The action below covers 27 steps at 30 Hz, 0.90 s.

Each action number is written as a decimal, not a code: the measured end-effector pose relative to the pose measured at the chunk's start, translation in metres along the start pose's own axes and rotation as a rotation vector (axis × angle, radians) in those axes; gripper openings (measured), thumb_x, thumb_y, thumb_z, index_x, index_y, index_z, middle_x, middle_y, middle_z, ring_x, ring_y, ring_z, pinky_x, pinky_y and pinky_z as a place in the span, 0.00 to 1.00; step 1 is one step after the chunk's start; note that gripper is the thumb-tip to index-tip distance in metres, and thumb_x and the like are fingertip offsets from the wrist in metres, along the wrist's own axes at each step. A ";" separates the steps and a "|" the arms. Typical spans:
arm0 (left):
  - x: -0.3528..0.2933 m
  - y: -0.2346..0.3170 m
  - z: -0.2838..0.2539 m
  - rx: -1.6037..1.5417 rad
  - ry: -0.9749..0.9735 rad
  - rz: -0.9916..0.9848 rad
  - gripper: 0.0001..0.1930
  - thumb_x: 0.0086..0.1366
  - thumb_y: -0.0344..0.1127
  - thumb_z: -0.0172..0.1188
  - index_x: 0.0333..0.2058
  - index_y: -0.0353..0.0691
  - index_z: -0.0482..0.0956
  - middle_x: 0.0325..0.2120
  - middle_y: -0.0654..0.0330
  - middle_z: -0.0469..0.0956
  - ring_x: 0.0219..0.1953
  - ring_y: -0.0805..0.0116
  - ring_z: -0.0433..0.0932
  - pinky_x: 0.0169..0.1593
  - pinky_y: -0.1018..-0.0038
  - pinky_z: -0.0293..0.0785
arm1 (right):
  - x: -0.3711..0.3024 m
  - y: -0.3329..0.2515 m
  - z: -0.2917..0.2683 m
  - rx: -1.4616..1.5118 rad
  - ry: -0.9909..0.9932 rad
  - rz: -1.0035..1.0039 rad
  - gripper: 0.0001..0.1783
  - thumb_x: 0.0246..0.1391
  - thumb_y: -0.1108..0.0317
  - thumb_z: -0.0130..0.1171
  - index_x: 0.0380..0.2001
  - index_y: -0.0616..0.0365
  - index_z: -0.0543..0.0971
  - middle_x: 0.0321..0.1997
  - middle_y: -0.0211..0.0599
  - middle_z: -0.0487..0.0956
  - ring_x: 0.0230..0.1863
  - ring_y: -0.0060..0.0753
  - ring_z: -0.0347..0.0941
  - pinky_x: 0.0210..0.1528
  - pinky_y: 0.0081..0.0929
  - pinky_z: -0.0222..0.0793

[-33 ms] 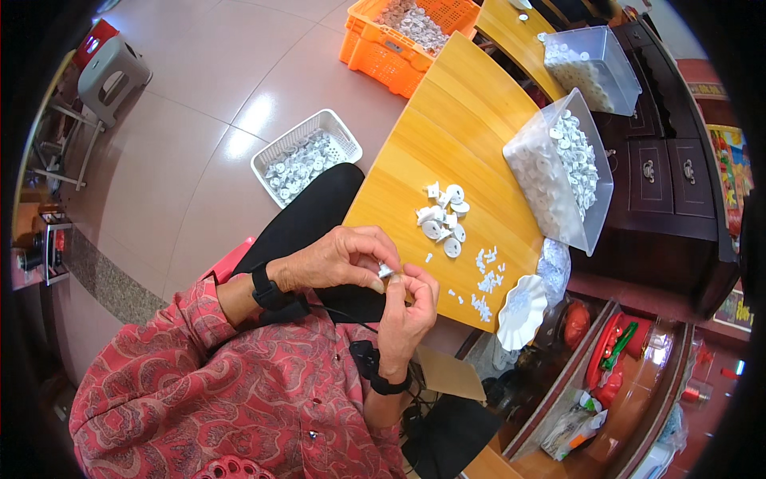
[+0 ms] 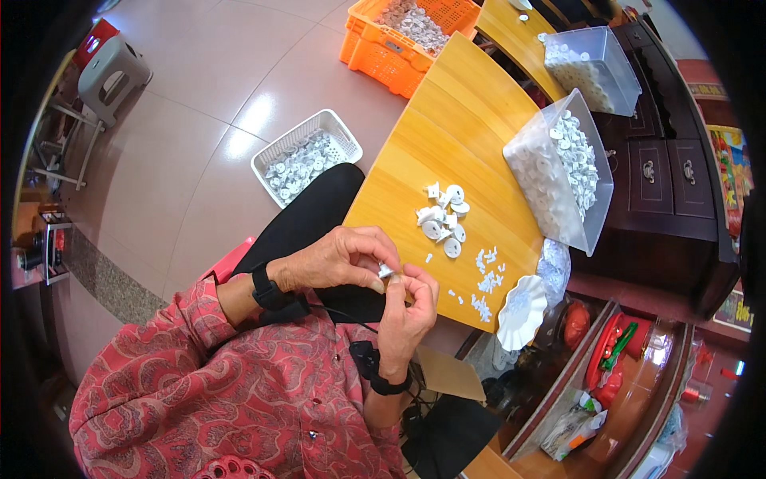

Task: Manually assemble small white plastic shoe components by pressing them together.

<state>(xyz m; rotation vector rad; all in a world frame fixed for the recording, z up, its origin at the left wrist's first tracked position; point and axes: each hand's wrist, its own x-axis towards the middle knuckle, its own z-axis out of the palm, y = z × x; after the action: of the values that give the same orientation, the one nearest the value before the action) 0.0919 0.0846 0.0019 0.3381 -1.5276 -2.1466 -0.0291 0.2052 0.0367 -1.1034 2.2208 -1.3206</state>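
My left hand (image 2: 339, 257) pinches a small white plastic part (image 2: 385, 271) between thumb and fingers. From the other side, the thumb and fingertips of my right hand (image 2: 408, 307) press against the same part; most of it is hidden by the fingers. Both hands are held over my lap, beside the wooden table's edge. On the table (image 2: 399, 164) lies a pile of round white plastic parts (image 2: 444, 217), some showing a stem. Closer to the right hand are small white pegs (image 2: 487, 279), several of them scattered loose.
A clear bin (image 2: 558, 176) full of white parts stands at the table's right, with another clear bin (image 2: 590, 72) beyond. A white scalloped dish (image 2: 523, 313) sits at the table corner. On the floor are a white basket (image 2: 263, 164) and an orange crate (image 2: 383, 68), both holding parts.
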 end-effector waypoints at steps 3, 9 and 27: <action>0.000 0.000 0.000 0.001 -0.003 -0.002 0.15 0.58 0.23 0.68 0.44 0.38 0.81 0.45 0.62 0.73 0.45 0.77 0.75 0.49 0.81 0.75 | 0.000 -0.001 0.000 0.045 -0.018 0.024 0.04 0.53 0.76 0.61 0.30 0.65 0.75 0.43 0.47 0.77 0.46 0.44 0.74 0.50 0.38 0.69; -0.001 -0.002 0.000 -0.025 0.006 -0.044 0.15 0.58 0.23 0.68 0.45 0.36 0.80 0.44 0.62 0.74 0.45 0.77 0.75 0.49 0.81 0.76 | -0.001 -0.001 0.000 0.065 -0.039 0.036 0.04 0.55 0.77 0.60 0.31 0.67 0.76 0.44 0.46 0.76 0.46 0.40 0.74 0.50 0.34 0.70; -0.001 -0.003 -0.001 -0.139 0.048 -0.095 0.15 0.57 0.25 0.69 0.44 0.35 0.80 0.42 0.63 0.75 0.45 0.76 0.76 0.49 0.80 0.75 | -0.002 0.005 0.000 0.192 -0.052 0.059 0.04 0.56 0.77 0.59 0.32 0.67 0.75 0.44 0.45 0.76 0.45 0.38 0.73 0.50 0.33 0.69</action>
<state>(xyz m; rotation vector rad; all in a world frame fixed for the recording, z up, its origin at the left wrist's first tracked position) 0.0925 0.0852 -0.0011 0.4189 -1.3521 -2.2865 -0.0301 0.2076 0.0320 -0.9837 2.0248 -1.4287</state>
